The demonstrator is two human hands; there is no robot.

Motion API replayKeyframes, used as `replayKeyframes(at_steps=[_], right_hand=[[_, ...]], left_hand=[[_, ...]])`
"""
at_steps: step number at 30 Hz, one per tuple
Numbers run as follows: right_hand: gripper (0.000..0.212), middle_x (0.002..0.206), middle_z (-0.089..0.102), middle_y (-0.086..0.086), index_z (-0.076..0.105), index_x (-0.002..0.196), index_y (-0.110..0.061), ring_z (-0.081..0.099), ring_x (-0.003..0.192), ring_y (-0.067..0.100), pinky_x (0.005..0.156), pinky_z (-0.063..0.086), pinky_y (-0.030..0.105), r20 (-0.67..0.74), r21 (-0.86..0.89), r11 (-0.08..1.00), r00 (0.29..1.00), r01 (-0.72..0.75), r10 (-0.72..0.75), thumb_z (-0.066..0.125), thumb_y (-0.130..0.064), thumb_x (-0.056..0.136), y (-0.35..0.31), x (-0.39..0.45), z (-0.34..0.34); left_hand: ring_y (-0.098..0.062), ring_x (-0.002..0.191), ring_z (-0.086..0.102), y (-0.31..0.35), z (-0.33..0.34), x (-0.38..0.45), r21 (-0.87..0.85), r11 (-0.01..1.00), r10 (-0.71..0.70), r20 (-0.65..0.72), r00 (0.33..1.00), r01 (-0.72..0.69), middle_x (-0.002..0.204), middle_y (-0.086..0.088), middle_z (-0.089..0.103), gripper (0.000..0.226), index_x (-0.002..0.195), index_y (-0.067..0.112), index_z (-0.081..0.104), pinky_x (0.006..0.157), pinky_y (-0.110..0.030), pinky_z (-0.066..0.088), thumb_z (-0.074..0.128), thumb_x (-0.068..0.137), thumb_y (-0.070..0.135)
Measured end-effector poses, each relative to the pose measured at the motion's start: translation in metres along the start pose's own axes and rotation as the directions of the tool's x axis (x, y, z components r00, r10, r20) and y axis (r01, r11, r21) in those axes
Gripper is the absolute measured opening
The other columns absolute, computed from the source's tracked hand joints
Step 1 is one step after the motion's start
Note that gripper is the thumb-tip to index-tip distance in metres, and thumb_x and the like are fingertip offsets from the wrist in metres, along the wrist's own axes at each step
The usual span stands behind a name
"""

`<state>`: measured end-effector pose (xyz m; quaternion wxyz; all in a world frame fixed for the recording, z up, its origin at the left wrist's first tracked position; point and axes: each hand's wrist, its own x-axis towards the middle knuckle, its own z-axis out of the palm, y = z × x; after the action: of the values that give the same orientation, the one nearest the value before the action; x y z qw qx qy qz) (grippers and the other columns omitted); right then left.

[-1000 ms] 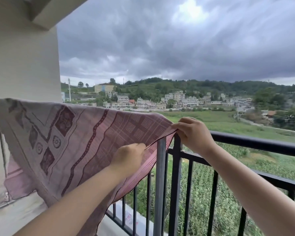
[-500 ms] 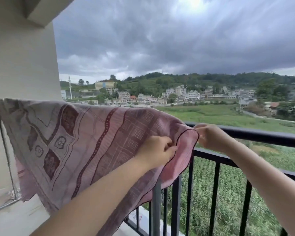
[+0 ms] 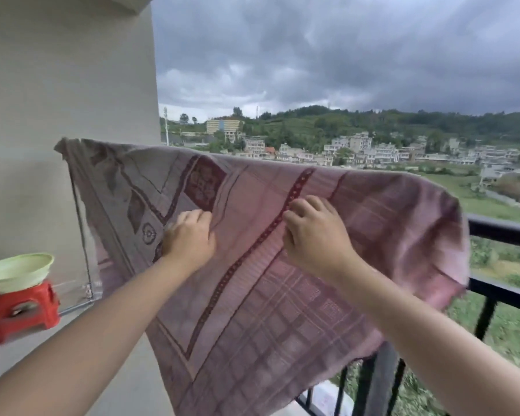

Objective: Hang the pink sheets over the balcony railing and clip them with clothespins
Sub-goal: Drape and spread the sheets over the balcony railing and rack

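Far left: green basin [image 3: 18, 270] atop red plastic stool [image 3: 20, 309], by the wall. Centre: pink patterned sheet [image 3: 282, 295] draped over black balcony railing [image 3: 502, 229]. Left hand [image 3: 189, 238], fingers curled, pinching the fabric. Right hand [image 3: 314, 235], fingers bent onto the fabric; hold cannot be told.
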<state>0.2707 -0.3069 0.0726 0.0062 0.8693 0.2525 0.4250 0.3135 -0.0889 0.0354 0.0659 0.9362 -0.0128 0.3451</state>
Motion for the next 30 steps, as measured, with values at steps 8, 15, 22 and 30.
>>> replayKeyframes(at_steps=[8, 15, 22, 30], right_hand=[[0.022, 0.104, 0.059, 0.009, 0.061, 0.093, -0.007, 0.049, 0.107, 0.029, 0.087, 0.040, 0.033, 0.238, 0.138, 0.989, 0.971, -0.051, 0.017, 0.047, -0.017, 0.081, -0.155, 0.128, 0.153], [0.029, 0.113, 0.057, 0.011, 0.055, 0.107, -0.009, 0.048, 0.112, 0.032, 0.091, 0.039, 0.038, 0.364, 0.213, 0.975, 0.931, -0.063, -0.019, 0.046, -0.025, 0.084, -0.297, 0.261, 0.261], [0.045, 0.123, 0.052, 0.013, 0.046, 0.124, -0.012, 0.046, 0.115, 0.033, 0.090, 0.042, 0.041, 0.483, 0.346, 0.936, 0.867, -0.064, -0.119, 0.049, -0.034, 0.085, -0.414, 0.370, 0.410], [0.040, 0.118, 0.053, 0.017, 0.049, 0.115, -0.007, 0.051, 0.109, 0.032, 0.083, 0.045, 0.037, 0.536, 0.436, 0.891, 0.833, -0.131, -0.139, 0.050, -0.033, 0.086, -0.503, 0.551, 0.594]], left_hand=[[-0.029, 0.119, 0.043, -0.240, 0.011, 0.023, 0.262, 0.939, -0.277, 0.185, 0.943, 0.224, 0.123, -0.010, 0.052, 0.032, 0.112, 0.011, 0.047, 0.090, -0.038, 0.042, 0.045, 0.087, 0.032], [-0.032, 0.124, 0.036, -0.434, 0.011, 0.060, 0.360, 0.882, -0.414, 0.288, 0.864, 0.303, 0.130, -0.013, 0.047, 0.040, 0.119, 0.011, 0.045, 0.099, -0.040, 0.034, 0.041, 0.089, 0.037], [-0.038, 0.122, 0.041, -0.583, 0.085, 0.117, 0.344, 0.890, -0.430, 0.407, 0.806, 0.301, 0.129, -0.021, 0.048, 0.045, 0.119, 0.006, 0.043, 0.101, -0.042, 0.037, 0.039, 0.090, 0.040], [-0.033, 0.126, 0.037, -0.754, 0.163, 0.269, 0.364, 0.898, -0.409, 0.478, 0.777, 0.248, 0.137, -0.013, 0.043, 0.048, 0.129, 0.013, 0.039, 0.099, -0.043, 0.036, 0.040, 0.090, 0.041]])
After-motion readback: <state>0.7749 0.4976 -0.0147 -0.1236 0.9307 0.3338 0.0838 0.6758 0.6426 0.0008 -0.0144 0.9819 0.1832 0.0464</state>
